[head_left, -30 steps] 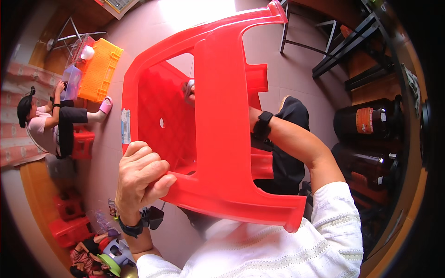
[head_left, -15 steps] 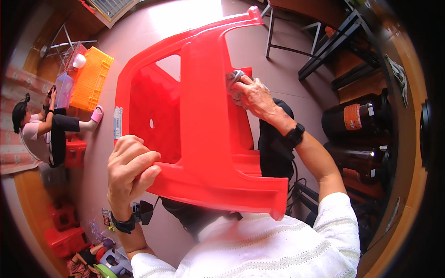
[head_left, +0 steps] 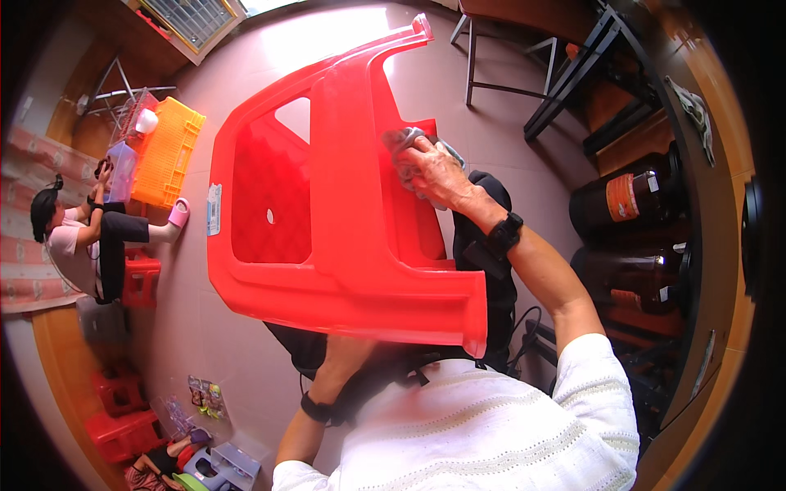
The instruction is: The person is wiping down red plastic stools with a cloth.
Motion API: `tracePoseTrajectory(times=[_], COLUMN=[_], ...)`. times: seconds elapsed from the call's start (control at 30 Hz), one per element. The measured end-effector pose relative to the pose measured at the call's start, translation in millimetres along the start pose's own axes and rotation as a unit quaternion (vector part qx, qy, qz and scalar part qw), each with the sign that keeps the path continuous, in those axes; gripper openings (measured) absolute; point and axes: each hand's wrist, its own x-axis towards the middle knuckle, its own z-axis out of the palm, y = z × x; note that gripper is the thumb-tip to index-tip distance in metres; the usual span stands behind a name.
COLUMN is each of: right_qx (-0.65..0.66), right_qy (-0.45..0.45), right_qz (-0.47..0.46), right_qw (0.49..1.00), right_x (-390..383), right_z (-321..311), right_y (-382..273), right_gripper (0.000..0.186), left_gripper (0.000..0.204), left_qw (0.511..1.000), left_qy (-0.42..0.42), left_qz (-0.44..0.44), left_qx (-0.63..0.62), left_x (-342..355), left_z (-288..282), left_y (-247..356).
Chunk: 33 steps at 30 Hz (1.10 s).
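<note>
A large red plastic stool [head_left: 339, 188] lies on its side across my body, with a patterned inner panel, a small hole in it and a pale sticker on the left edge. My right hand [head_left: 435, 176] is closed on a crumpled grey cloth [head_left: 404, 151], which rests against the stool's right-hand upright. My left hand [head_left: 348, 353] has its fingers hidden under the lower edge of the stool, so I cannot tell what they grip. Dark trousers [head_left: 483, 196] show behind the stool and my right arm.
At left a seated person [head_left: 74, 241] handles something beside a yellow crate [head_left: 168, 151]; another person [head_left: 164, 466] is at lower left near red stools [head_left: 123, 430]. Dark containers [head_left: 614, 204] line the right, below black metal frames [head_left: 548, 106]. A wire-fronted cabinet [head_left: 184, 24] stands at the top.
My right hand has come from inside the stool to its right upright with the cloth. My left hand has left the lower-left corner and moved rightward beneath the stool, which has shifted up.
</note>
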Motion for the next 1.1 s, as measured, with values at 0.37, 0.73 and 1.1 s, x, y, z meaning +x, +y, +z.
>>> tracePoseTrajectory(times=[0.37,0.73,1.1], right_qx=[-0.016,0.151,0.152], right_qy=[0.011,-0.245,-0.363], right_qz=[-0.053,-0.046,-0.124], right_qw=[0.998,0.957,0.911], right_x=[-16.9,-65.2,-64.7], right_z=[-3.1,-15.5,15.1], right_y=[0.5,-72.8,-85.4], right_gripper=[0.045,0.044,0.044], left_gripper=[0.024,0.041,0.046], left_qw=[0.996,0.984,0.99], left_qy=[0.038,0.176,0.12], left_qz=[0.076,0.007,-0.08], left_qx=[-0.005,0.001,-0.006], left_x=[26.5,51.2,98.4], left_z=[-10.8,-158.3,-182.5], left_y=[13.2,48.7,36.4])
